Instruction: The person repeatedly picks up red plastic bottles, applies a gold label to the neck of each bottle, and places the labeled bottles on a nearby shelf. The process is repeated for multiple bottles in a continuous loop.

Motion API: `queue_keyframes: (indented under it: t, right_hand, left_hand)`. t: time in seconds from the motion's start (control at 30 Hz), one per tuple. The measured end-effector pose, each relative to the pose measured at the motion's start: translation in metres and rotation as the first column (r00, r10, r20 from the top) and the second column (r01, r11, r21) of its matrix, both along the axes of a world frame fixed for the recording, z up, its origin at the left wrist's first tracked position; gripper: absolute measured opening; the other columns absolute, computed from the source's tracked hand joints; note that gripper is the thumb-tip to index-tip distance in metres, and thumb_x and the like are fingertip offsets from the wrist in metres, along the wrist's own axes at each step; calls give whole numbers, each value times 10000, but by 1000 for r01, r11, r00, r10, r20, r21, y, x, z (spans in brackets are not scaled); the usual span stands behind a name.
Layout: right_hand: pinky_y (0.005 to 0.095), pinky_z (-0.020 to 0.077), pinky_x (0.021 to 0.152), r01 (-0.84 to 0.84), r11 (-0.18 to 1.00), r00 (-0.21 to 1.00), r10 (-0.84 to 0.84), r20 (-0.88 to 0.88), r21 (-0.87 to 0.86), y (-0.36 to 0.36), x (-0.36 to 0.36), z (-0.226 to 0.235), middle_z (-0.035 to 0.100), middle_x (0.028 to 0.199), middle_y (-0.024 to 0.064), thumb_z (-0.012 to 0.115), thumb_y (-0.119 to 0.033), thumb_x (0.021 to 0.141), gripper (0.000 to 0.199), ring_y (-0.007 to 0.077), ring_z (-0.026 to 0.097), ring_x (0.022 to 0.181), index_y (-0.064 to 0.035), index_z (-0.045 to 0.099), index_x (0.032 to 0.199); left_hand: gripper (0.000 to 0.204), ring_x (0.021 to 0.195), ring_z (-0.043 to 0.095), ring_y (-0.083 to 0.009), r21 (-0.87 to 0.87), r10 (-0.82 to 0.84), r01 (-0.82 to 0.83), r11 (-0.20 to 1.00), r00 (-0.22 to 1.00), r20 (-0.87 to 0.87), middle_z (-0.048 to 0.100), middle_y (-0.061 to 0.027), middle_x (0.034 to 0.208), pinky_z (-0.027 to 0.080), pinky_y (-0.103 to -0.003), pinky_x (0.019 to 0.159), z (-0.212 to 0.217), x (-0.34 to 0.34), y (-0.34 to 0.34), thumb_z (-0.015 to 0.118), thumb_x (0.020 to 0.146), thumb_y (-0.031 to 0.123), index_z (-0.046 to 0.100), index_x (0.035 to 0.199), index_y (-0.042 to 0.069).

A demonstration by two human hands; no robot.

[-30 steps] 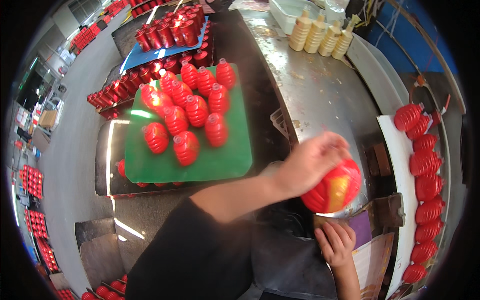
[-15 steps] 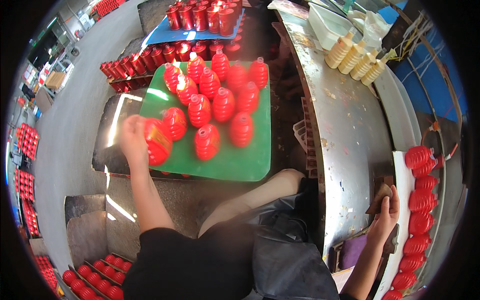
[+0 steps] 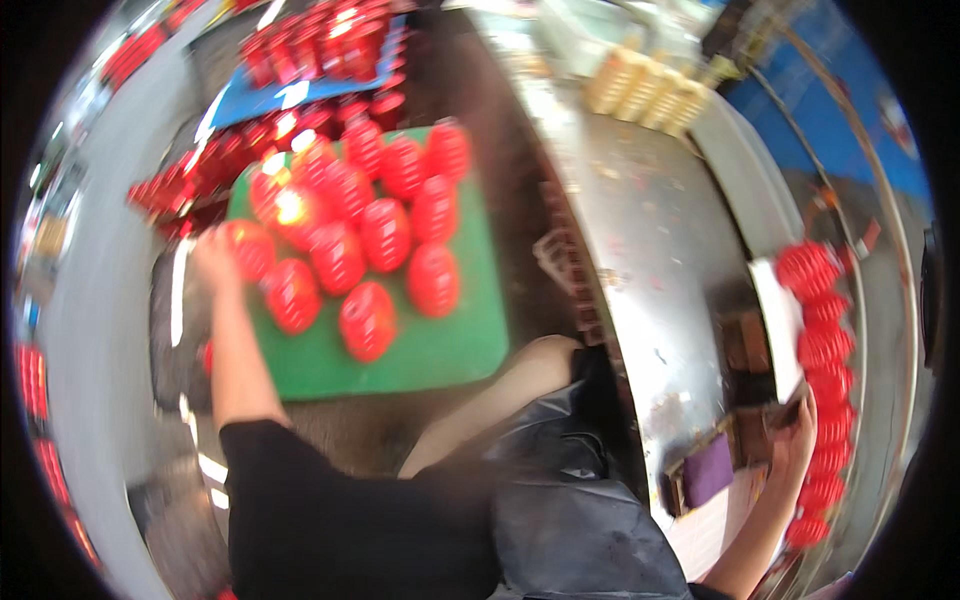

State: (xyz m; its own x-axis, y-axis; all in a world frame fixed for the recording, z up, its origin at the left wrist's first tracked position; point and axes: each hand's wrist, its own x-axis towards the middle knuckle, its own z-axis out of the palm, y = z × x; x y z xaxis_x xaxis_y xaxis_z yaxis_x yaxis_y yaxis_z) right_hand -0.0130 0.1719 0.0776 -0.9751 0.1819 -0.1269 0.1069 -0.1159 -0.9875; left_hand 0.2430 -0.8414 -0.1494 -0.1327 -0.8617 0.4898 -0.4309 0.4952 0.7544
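Steady red bottle (image 3: pixel 252 251) at L edge of green board (image 3: pixel 430 358) w/ L hand (image 3: pixel 214 260) (grip or mere touch, can't tell, blur), pinch dk brown piece (image 3: pixel 784 412) in R hand (image 3: pixel 795 438) well R of board, & best release bottle upright, clear of nbr bottles (image 3: pixel 294 297).

I see, from afar, ribbed red plastic bottles (image 3: pixel 368 320) on a green rectangular board (image 3: pixel 455 352) at left; right of it, a long grey metal table (image 3: pixel 655 230), with four cream ribbed bottles (image 3: pixel 638 92) near its far end.
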Motion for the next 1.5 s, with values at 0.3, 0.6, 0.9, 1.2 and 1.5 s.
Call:
queue_keyframes:
  t: [0.3, 0.6, 0.9, 1.2, 1.5]
  right_hand:
    - [324, 465, 572, 428, 893, 897, -439, 56, 142, 54, 23, 56, 661, 741, 29, 672, -236, 931, 191, 160, 610, 657, -60, 700, 862]
    - [454, 569, 814, 367, 83, 900, -283, -332, 926, 109, -82, 83, 757, 1015, 226, 697, -465, 925, 521, 351, 743, 955, -16, 678, 1189]
    - [505, 554, 908, 136, -89, 966, -208, -152, 987, 90, -225, 73, 743, 1121, 243, 600, -520, 972, 555, 421, 713, 1060, -39, 660, 1242]
    - [283, 475, 528, 397, 749, 913, -382, -145, 530, 161, -54, 111, 582, 747, 2, 655, -215, 960, 167, 109, 574, 610, -65, 641, 1031]
    - [257, 315, 351, 927, 185, 334, -801, -497, 325, 302, 293, 166, 568, 661, 5, 638, -240, 1013, 189, 96, 437, 379, -52, 657, 1017]
  left_hand:
    - [398, 1035, 709, -289, 361, -320, 147, 921, 816, 482, 759, -138, 1156, 540, -417, 950, 32, -37, 10, 536, 1102, 382, 703, 1235, 47]
    - [334, 1033, 706, -289, 51, -171, 168, 985, 861, 479, 759, -150, 1148, 537, -388, 959, 120, -63, 95, 607, 1068, 314, 727, 1213, 38]
    - [276, 1031, 703, -290, -211, -307, 401, 892, 877, 370, 758, -162, 1140, 534, -360, 968, 219, -150, 190, 679, 1035, 245, 751, 1190, 29]
    - [223, 1020, 695, -236, -64, -831, 833, 549, 553, 65, 748, -117, 1119, 545, -349, 927, 223, -276, 315, 632, 1055, 177, 727, 1170, 11]
    - [94, 955, 643, -104, 210, -984, 976, 54, 88, -154, 705, -45, 1015, 507, -252, 910, 195, -341, 498, 593, 1059, 35, 664, 1112, 6]
